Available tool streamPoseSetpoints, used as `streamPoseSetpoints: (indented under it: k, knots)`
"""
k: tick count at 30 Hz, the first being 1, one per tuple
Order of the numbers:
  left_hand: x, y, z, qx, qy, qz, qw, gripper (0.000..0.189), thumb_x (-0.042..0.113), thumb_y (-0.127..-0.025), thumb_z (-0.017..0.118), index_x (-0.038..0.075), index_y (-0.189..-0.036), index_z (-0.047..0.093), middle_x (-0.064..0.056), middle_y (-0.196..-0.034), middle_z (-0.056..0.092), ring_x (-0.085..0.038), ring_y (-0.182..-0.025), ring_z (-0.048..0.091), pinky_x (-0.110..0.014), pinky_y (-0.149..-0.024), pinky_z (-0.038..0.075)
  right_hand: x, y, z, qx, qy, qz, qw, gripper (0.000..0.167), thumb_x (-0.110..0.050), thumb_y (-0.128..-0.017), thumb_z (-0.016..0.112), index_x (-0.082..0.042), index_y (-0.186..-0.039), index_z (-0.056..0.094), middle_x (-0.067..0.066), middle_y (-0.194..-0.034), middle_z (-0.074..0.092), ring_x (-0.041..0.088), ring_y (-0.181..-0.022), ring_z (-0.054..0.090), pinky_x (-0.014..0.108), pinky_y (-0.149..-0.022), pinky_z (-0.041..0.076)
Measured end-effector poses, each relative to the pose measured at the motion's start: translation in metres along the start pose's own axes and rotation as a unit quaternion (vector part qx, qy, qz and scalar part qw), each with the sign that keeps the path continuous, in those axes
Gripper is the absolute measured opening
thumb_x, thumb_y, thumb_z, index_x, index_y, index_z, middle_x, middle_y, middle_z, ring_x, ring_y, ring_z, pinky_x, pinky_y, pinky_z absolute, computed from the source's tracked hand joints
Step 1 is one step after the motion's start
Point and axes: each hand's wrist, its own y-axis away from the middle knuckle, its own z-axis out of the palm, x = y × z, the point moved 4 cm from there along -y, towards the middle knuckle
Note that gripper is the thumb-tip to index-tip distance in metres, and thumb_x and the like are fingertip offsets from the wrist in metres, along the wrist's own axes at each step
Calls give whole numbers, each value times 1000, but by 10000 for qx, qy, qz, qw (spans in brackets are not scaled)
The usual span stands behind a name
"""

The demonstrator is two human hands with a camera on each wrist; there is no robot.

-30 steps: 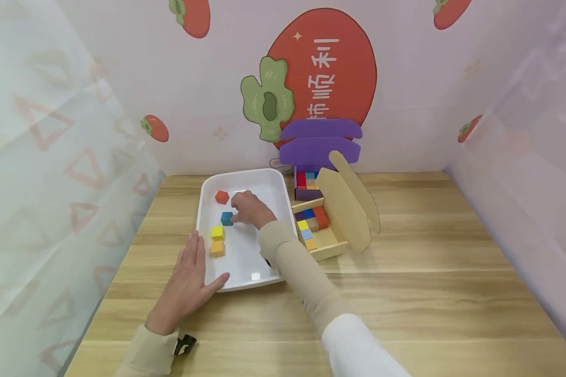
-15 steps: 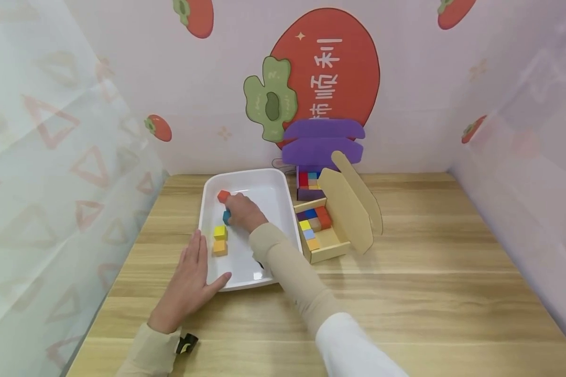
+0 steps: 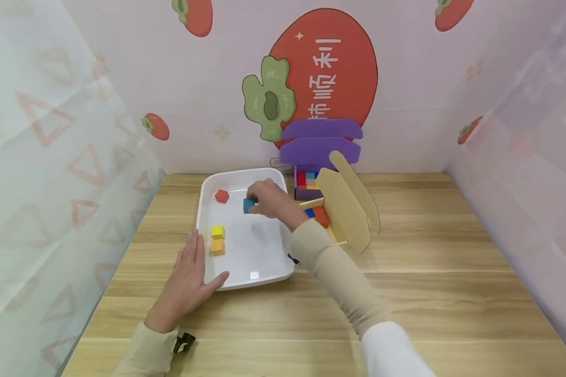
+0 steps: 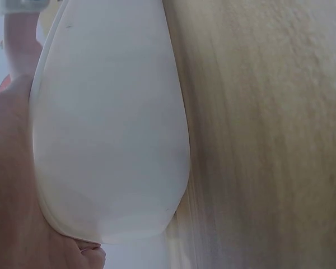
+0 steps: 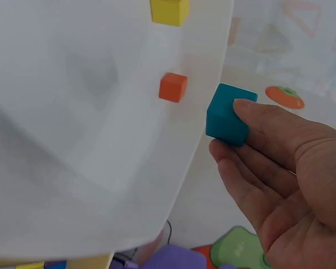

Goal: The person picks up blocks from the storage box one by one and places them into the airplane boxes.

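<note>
A teal cube is pinched between the thumb and fingers of my right hand, held above the white tray. My left hand rests at the tray's near left corner, its fingers straight along the left side and the thumb reaching over the front rim. In the left wrist view that hand touches the tray's outer wall. Inside the tray lie a red cube at the back left, plus a yellow cube and an orange cube close together near the left side.
Right of the tray stands an open tan box with coloured cubes, partly hidden by my right arm. Behind it is an open purple box, also holding several cubes. A patterned cloth wall rises behind the wooden table.
My right hand has gripped the teal cube, lifted it off the tray floor and carried it to the right. The left hand stays in place on the tray.
</note>
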Motion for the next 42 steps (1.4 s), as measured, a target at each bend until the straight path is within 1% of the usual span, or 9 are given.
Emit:
streamPoseSetpoints:
  k: [5,13,18,20,23,27,30,38,42]
  knots:
    - [1,0,0,69,55,49,9999,114,63,-99,60,-12,-164,5,-26,-177,-4,-46,-164,4,-69,-129,18,23,38,-20,296,-304,206,9989,25,-12,-95,79,-3,-118,78,8,-112,78,21,-101,72,33,-96,63]
    - [2,2,-2,108,102,128,9998,113,63,-99,60,-12,-164,5,-27,-177,-4,-46,-164,3,-70,-129,19,63,99,-31,570,-132,740,9955,17,-10,-92,81,-5,-108,79,7,-97,75,21,-85,62,30,-76,57]
    - [-1,3,-2,34,77,75,9999,114,64,-100,59,-11,-165,2,-25,-177,-7,-45,-165,2,-67,-131,17,80,122,-30,633,110,635,9959,9,-6,-91,81,-4,-99,79,6,-88,72,18,-80,58,29,-72,51]
    - [-2,3,-2,14,95,73,9999,114,63,-100,59,-11,-165,1,-25,-177,-7,-45,-165,2,-68,-131,16,84,126,-28,635,190,578,9961,4,-3,-91,80,-2,-93,77,5,-81,67,18,-77,55,29,-71,48]
    - [-1,2,-1,-12,148,88,9999,114,64,-100,59,-11,-164,1,-26,-177,-7,-46,-165,2,-68,-130,16,90,131,-23,584,239,720,9954,7,2,-91,79,-2,-86,75,6,-77,63,19,-76,53,29,-70,47]
    - [0,1,-1,-25,132,82,9999,115,64,-99,59,-11,-165,1,-26,-177,-7,-46,-165,2,-69,-130,16,98,130,-12,443,311,899,9945,7,4,-90,77,-3,-90,77,6,-83,68,20,-78,56,29,-73,52]
    - [0,1,0,11,141,101,9998,115,64,-99,59,-11,-164,2,-26,-177,-6,-46,-165,3,-69,-130,17,101,128,-3,418,377,857,9947,11,6,-88,76,-4,-92,77,7,-86,71,21,-79,58,31,-74,55]
    - [1,2,1,141,151,167,9996,114,63,-99,60,-13,-164,5,-28,-176,-4,-48,-164,5,-69,-129,19,107,125,12,715,770,532,9930,17,11,-83,79,-5,-88,78,8,-85,73,18,-77,59,32,-72,58]
    - [-1,2,0,82,167,114,9998,114,63,-99,59,-12,-164,3,-26,-177,-6,-48,-164,4,-68,-130,17,108,126,15,951,897,576,9898,14,10,-83,82,-2,-89,77,11,-88,73,21,-80,62,34,-74,60]
